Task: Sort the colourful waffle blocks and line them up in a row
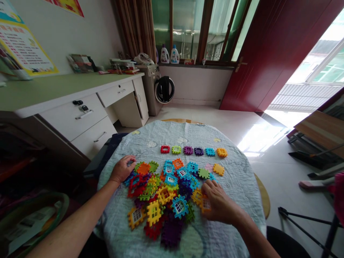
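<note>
A heap of colourful interlocking plastic building blocks (pixel 163 193) with notched edges covers the middle of the cloth. Several have white window grids. At the heap's left edge is my left hand (pixel 123 170), its fingers curled toward the thumb; whatever lies between them is too small to make out. My right hand (pixel 219 200) bends over the heap's right side, its fingers closed around an orange building block (pixel 206 204) with a window grid. Just left of it lies a yellow block (pixel 197 196). Beyond the heap runs a row of joined blocks, among them a purple one (pixel 188 150).
The round table wears a pale patterned cloth (pixel 185 130). A desk with drawers (pixel 76 114) stands to the left, and a washing machine (pixel 152 86) with its door open is behind. Black tripod legs (pixel 303 218) spread on the floor at right, near a red door (pixel 268 53).
</note>
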A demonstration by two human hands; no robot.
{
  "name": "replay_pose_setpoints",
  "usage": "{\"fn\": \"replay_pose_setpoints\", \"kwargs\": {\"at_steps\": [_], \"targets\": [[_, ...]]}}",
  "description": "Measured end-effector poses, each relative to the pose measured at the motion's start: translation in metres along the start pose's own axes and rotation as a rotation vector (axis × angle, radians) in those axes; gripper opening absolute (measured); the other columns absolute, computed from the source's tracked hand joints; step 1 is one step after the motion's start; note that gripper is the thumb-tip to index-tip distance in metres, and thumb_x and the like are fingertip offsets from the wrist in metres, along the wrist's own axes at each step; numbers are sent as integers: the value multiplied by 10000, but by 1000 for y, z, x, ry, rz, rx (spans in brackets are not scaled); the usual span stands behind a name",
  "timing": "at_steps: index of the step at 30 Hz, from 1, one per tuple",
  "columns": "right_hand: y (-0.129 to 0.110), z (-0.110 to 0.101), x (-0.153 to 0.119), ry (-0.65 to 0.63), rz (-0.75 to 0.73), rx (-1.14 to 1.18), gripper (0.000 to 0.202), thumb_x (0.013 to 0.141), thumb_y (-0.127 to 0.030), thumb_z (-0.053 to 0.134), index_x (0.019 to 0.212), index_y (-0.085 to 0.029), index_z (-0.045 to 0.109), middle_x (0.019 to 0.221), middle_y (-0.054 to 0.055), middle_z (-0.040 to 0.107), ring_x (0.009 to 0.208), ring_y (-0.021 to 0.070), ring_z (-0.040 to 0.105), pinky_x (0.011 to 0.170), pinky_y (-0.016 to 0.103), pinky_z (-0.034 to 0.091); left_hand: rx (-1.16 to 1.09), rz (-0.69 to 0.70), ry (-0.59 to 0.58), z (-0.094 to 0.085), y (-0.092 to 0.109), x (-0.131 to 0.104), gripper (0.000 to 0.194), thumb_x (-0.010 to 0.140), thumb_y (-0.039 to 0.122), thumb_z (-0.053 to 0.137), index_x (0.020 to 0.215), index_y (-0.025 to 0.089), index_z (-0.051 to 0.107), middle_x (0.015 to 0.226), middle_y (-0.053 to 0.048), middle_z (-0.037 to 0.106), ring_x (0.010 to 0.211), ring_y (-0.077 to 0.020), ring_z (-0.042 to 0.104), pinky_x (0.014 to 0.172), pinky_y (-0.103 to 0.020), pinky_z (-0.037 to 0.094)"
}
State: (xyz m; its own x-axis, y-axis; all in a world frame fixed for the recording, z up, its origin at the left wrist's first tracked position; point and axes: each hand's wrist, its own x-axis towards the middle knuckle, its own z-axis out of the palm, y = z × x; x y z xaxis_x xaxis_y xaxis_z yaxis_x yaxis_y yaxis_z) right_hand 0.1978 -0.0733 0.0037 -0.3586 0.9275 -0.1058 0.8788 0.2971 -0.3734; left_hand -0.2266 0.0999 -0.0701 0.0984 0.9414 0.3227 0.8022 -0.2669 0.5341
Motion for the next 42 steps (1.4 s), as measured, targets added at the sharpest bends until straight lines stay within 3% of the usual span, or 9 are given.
{"fn": "replay_pose_setpoints", "kwargs": {"at_steps": [5,16,22,27,33,38,42], "targets": [[4,-5,0,94,-28,97,279,648,-164,643,858,-223,469,891,21,524,855,193,464,805,347,417,0,-3,-1,0,-1,0,221,732,430,510,757,235,611,1054,-85,715,1074,-246,632,1045,-376,453],[13,5,3,-34,0,31,405,652,-251,717,1021,-240,552,1046,45,521,980,234,478,863,378,416,15,12,6,0,0,0,229,740,430,506,755,229,615,1043,-81,712,1060,-245,642,1039,-376,463],[3,1,5,-24,9,27,344,631,-217,691,941,-216,541,1025,56,511,978,240,463,874,390,419,-6,7,0,0,-1,0,227,745,415,501,766,222,620,1060,-83,705,1069,-239,638,1043,-364,455],[2,-8,3,14,-46,210,313,637,-180,652,921,-227,527,982,25,496,936,197,473,863,350,434,-7,12,-3,1,-1,0,216,744,405,507,758,223,622,1061,-77,703,1063,-231,638,1035,-352,458],[11,-15,4,-66,-73,443,303,713,-223,654,990,-233,531,984,2,510,877,148,517,823,294,458,-10,15,9,1,-2,0,227,744,412,507,757,219,626,1049,-84,703,1059,-242,640,1031,-360,459],[10,-13,5,-13,-58,409,301,689,-213,671,950,-228,523,977,3,491,884,149,498,808,287,450,2,15,10,2,-2,0,222,746,404,500,760,218,621,1053,-79,705,1051,-233,642,1025,-350,462],[9,-8,8,-31,-30,385,280,670,-206,677,891,-217,506,893,-11,479,773,124,470,706,263,427,6,11,4,1,0,0,226,744,401,498,764,212,620,1051,-86,703,1058,-235,639,1030,-358,460]]}}
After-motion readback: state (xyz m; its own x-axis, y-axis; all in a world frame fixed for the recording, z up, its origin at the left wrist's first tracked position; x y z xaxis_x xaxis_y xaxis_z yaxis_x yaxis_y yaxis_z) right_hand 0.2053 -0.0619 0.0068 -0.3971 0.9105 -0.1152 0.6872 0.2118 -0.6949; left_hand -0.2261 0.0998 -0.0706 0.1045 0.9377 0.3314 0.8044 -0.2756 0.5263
